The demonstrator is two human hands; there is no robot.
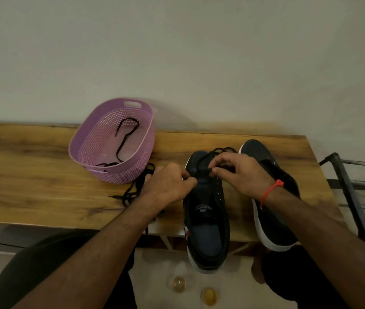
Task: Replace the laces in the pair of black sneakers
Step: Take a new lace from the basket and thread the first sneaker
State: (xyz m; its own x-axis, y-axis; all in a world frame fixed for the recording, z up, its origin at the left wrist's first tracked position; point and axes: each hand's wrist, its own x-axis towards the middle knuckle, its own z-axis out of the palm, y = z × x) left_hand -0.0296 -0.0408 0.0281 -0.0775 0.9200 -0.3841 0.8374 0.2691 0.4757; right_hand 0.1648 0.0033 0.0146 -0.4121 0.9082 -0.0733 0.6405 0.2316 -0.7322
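Note:
Two black sneakers with white soles stand on the wooden table, toes away from me. The nearer sneaker sits in the middle, its heel hanging over the table's front edge. My right hand pinches a black lace over this shoe's front eyelets. At the shoe's left side, my left hand pinches the same lace. The second sneaker lies to the right, partly behind my right wrist. A loose black lace trails on the table left of my left hand.
A purple perforated basket stands at the back left of the table with a black lace inside. A grey metal rack stands off the table's right end. Two round cabinet knobs show below the table edge.

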